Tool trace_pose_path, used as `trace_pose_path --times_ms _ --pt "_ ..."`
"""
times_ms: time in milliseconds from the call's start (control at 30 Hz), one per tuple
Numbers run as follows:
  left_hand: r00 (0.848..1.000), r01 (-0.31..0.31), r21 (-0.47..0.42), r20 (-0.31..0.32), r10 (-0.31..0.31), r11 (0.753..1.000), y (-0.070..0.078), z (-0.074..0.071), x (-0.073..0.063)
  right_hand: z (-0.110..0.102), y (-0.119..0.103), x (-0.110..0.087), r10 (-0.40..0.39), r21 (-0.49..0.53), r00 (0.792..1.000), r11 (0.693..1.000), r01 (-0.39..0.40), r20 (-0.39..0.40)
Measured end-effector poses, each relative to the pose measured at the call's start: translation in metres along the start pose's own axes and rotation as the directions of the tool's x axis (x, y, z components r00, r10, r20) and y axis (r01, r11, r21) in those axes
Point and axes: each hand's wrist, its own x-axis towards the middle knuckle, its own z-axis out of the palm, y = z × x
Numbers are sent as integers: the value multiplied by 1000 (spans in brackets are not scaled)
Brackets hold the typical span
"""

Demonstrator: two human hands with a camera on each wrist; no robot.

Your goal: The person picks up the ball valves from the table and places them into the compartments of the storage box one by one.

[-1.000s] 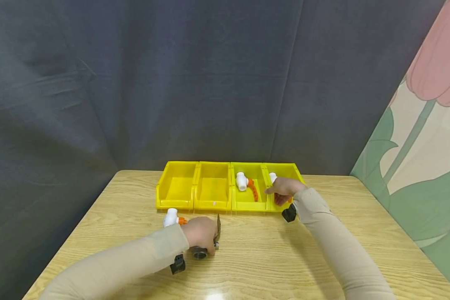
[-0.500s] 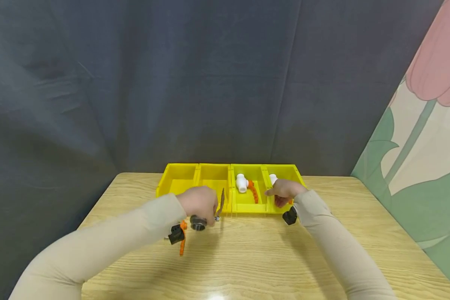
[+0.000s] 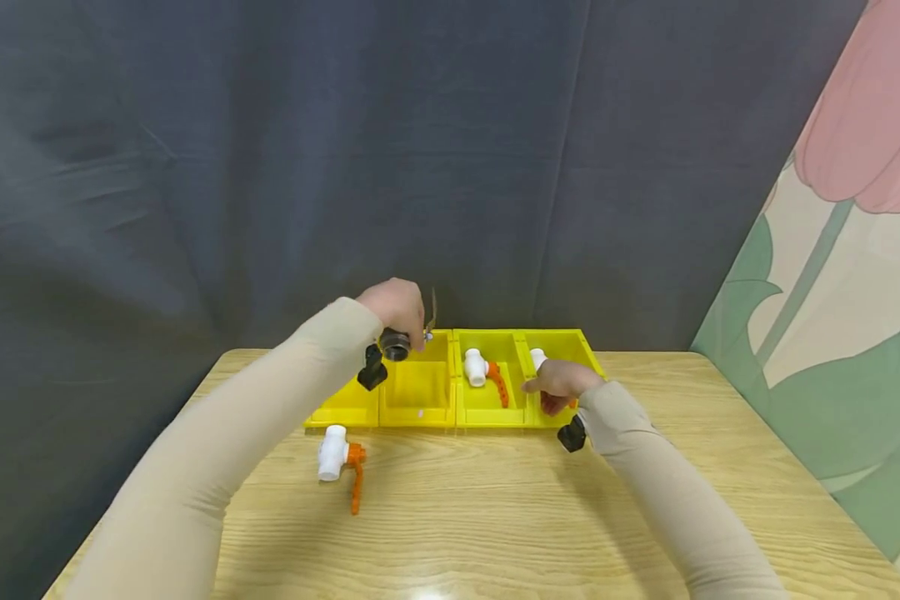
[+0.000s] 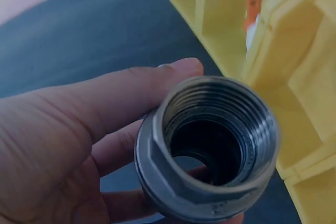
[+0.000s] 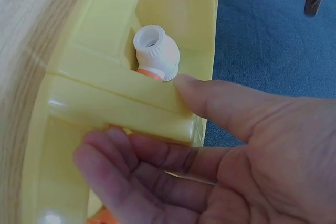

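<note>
My left hand grips a dark metal valve with a threaded, hex-edged opening; in the head view it is raised over the back of the two left yellow bins. A thin lever sticks up beside the fingers. My right hand pinches the wall between the two right bins, thumb on one side and fingers on the other. A white plastic valve with an orange handle lies in the third bin. Another white valve is partly hidden behind my right hand in the fourth.
A third white valve with an orange handle lies on the wooden table in front of the leftmost bin. The second bin has a small pale mark at its front. A dark curtain hangs behind the bins.
My left hand has lifted the metal valve from the table, up and away from me, over the left bins. The white valve on the table has come into full view. My right hand keeps its place.
</note>
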Motion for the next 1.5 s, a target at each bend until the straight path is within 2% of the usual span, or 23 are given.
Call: trace_pose_path --times_ms 100,267,467,767,933,1233,1367,1500 --pt "999 50 4 -14 -50 999 -3 0 13 -1 -1 0 7 -4 1000 1000 -7 -1" --pt "993 111 -12 -23 -111 994 -6 11 29 -1 -2 1 11 13 1000 1000 -11 4" --pt "989 145 -58 2 -145 988 -5 30 40 0 -2 0 -11 14 1000 1000 11 6" --pt "981 194 -49 36 -192 980 -3 57 63 -3 0 -2 8 11 1000 1000 -8 -5" --pt "979 202 -12 37 -202 979 -5 69 68 -3 1 -1 2 15 1000 1000 -2 0" --pt "977 202 -69 86 -196 977 -10 79 77 -2 1 -3 -3 8 1000 1000 3 -4" --pt "969 228 -70 112 -220 971 -14 84 86 -2 0 -2 -8 14 1000 1000 8 -14" --pt "969 224 -11 106 -221 975 -16 88 90 0 -1 -3 -9 6 1000 1000 9 -16"
